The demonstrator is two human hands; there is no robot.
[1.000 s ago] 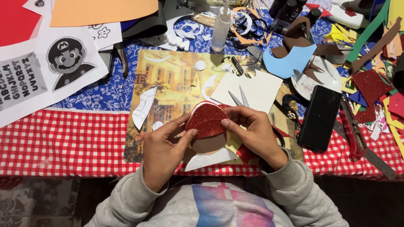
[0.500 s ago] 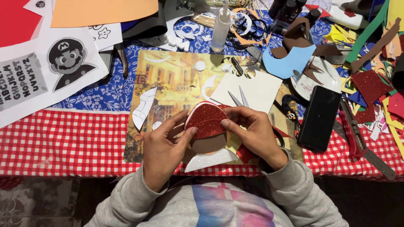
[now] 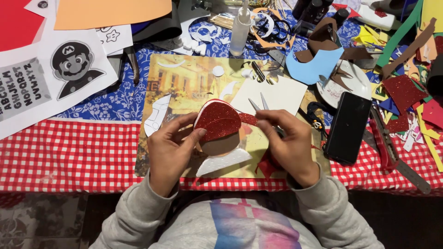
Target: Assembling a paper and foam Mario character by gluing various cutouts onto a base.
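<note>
My left hand [image 3: 168,150] pinches the left side of a red glitter foam cap shape [image 3: 218,121], thumb on its lower edge. A brown foam oval [image 3: 221,144] shows under the cap. My right hand [image 3: 288,145] holds the cap's right end, and small scissors [image 3: 257,104] poke out above its fingers. A white foam piece [image 3: 224,161] lies just below, on a yellowish picture mat [image 3: 184,83]. Red glitter scraps [image 3: 266,163] sit under my right hand.
A black phone [image 3: 348,127] lies right of my hand, a red-handled cutter [image 3: 392,150] beyond it. A glue bottle [image 3: 240,30], blue foam [image 3: 314,67], a printed cartoon character sheet [image 3: 74,64], orange paper [image 3: 110,11] and many foam scraps [image 3: 406,92] crowd the far table.
Both hands stay on the red cap; the fingers have shifted slightly along its edges. Nothing else has moved.
</note>
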